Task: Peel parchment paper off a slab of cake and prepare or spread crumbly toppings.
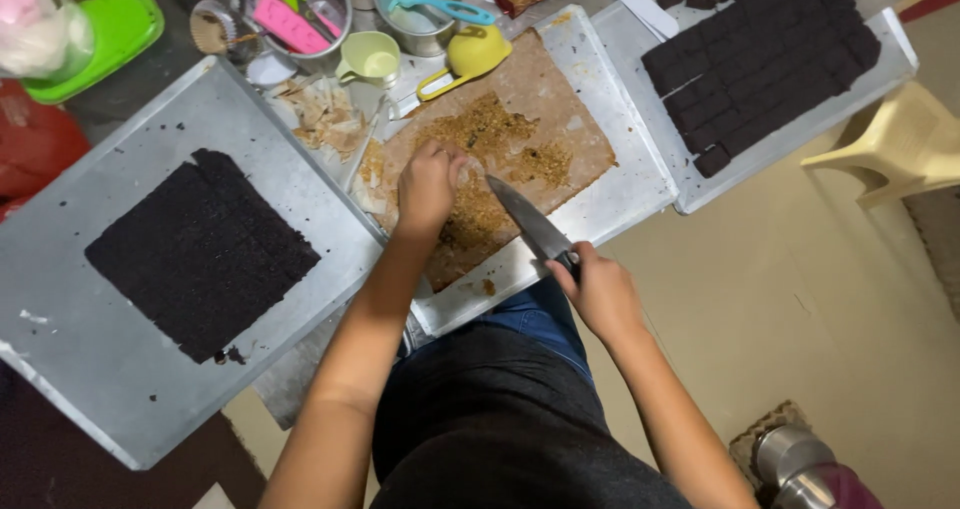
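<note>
The step in hand looks like chopping: the right hand (603, 291) is clamped on the handle of a knife (530, 221), blade angled toward the left hand (428, 184), which is bunched, fingers curled, on a heap of golden-brown crumbs (500, 144) (nuts, perhaps) spread on brown paper (560, 94). A dark uncut slab (200, 251) lies left of the left hand. The next cut calls for fingertips tucked clear of the edge.
</note>
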